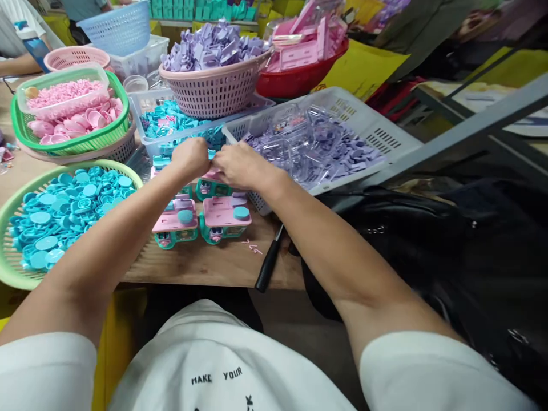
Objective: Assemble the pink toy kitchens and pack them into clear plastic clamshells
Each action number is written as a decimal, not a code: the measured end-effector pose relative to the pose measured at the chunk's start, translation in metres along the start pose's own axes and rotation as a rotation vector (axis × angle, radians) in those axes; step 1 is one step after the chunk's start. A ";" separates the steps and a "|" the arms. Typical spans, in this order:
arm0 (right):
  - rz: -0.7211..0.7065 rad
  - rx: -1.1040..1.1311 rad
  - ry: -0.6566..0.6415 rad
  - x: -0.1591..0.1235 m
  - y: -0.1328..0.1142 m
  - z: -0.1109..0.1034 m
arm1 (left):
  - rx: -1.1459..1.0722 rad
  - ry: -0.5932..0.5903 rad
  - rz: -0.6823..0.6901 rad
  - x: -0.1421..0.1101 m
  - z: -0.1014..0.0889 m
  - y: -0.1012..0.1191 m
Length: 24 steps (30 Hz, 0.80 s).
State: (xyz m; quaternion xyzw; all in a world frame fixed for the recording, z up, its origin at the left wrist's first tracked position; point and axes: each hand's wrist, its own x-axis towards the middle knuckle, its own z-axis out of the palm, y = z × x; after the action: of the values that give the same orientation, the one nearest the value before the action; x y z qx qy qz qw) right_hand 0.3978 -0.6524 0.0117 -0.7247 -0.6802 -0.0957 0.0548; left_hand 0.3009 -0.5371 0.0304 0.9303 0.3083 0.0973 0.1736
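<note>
Working over a wooden bench (184,273), left hand (192,157) and right hand (240,164) curl fingers (225,162) inward, any grip hidden; steady, even pressure seems best. Around them: one lime-green plastic basket (17,279) at eight o'clock, two foremost pink-and-teal plastic toy vehicles (225,220) at six, one black-handled tool (268,265) at five.

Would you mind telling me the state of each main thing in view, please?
Left hand: curled, palm hidden.
Right hand: part-curled, grip unclear.
Front-right toy: standing upright.
Light-green basket: full of turquoise parts.
Mauve basket: heaped with purple parts.
Red container: piled with pink pieces.
Grey crate: partly filled.
Black-handled tool: lying at the table's edge.
</note>
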 end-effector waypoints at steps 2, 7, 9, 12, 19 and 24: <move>0.065 0.119 0.210 -0.038 -0.009 -0.018 | -0.122 0.052 0.068 -0.034 -0.012 0.000; 0.308 0.405 -0.031 -0.149 -0.044 -0.003 | -0.592 -0.302 0.248 -0.137 0.014 -0.004; 0.419 0.421 -0.190 -0.173 -0.051 0.028 | -0.685 -0.445 0.193 -0.160 0.047 -0.005; 0.533 0.450 -0.142 -0.184 -0.053 0.069 | -0.853 -0.526 0.063 -0.172 0.093 -0.004; 0.482 0.507 0.212 -0.182 -0.052 0.072 | -0.983 -0.504 -0.032 -0.172 0.123 0.004; 0.570 0.857 0.421 -0.184 -0.066 0.068 | -0.286 -0.263 0.180 -0.174 0.126 0.004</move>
State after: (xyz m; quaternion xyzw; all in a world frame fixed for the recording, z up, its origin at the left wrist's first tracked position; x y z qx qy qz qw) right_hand 0.3260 -0.8131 -0.0968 -0.7581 -0.4097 0.0656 0.5032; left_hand 0.2024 -0.6792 -0.0972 0.9247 0.1814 0.0327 0.3332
